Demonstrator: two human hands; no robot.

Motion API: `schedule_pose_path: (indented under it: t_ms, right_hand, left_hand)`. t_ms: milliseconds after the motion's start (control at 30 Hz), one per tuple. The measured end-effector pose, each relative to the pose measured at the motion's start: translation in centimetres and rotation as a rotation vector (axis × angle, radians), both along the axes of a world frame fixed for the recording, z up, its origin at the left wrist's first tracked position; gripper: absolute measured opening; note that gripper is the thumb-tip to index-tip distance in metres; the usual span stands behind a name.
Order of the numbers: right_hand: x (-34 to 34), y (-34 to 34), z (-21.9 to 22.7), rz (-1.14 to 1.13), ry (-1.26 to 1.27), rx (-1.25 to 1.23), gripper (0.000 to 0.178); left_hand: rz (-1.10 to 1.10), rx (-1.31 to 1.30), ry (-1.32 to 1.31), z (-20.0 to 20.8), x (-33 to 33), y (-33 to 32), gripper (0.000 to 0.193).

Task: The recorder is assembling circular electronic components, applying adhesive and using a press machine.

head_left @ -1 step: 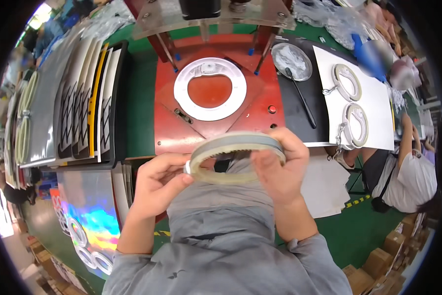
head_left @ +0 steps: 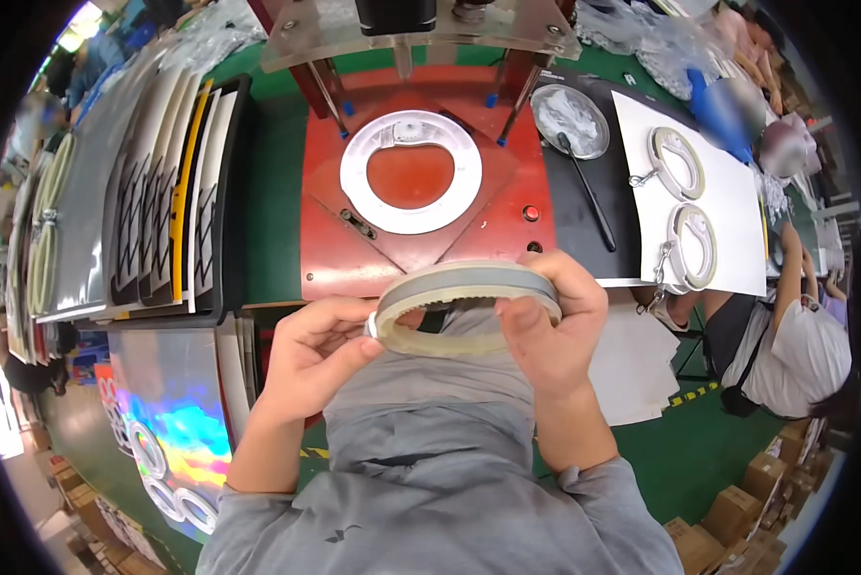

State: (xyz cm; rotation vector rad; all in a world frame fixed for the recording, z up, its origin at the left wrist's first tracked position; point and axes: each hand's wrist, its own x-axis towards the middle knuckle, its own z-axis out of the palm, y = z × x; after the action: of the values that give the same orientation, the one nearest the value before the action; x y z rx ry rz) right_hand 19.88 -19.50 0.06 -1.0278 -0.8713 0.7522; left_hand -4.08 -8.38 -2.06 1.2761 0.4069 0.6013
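Note:
Above my lap, in front of the table edge, I hold a cream, translucent plastic ring [head_left: 464, 279] with a grey band around its outer side. The ring is tilted, so its ridged inner wall shows. My left hand [head_left: 308, 362] is closed on the left end, where a small white piece sits by the fingertips. Closed on the right end is my right hand [head_left: 563, 335], thumb on the near side and fingers behind. Beyond the held ring, a flat white ring-shaped part [head_left: 357, 187] lies on the red base plate [head_left: 333, 273] of a press.
The press's clear upper plate [head_left: 311, 50] stands over the base on metal posts. To its right are a round dish [head_left: 584, 113] of whitish material, a black-handled tool [head_left: 593, 203] and a white sheet [head_left: 737, 206] bearing two chained rings. A black rack [head_left: 227, 230] of sheets stands left.
The held ring has tipped slightly, showing more of its grey outer band. My right hand has shifted a little to the right, and its thumb now rests at the ring's near rim.

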Motion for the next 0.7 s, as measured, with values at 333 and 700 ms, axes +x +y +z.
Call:
schedule_pose_path:
  t_ms: [333, 700]
  right_hand:
    - [0.9, -0.3, -0.4, -0.084, -0.171, 0.110, 0.030]
    - [2.4, -0.2, -0.2, -0.137, -0.177, 0.072, 0.062]
  left_hand:
    - [0.073, 0.200, 0.050, -1.7, 1.2, -0.8, 0.040]
    - [0.119, 0.299, -0.032, 0.0, 3.4, -0.5, 0.042]
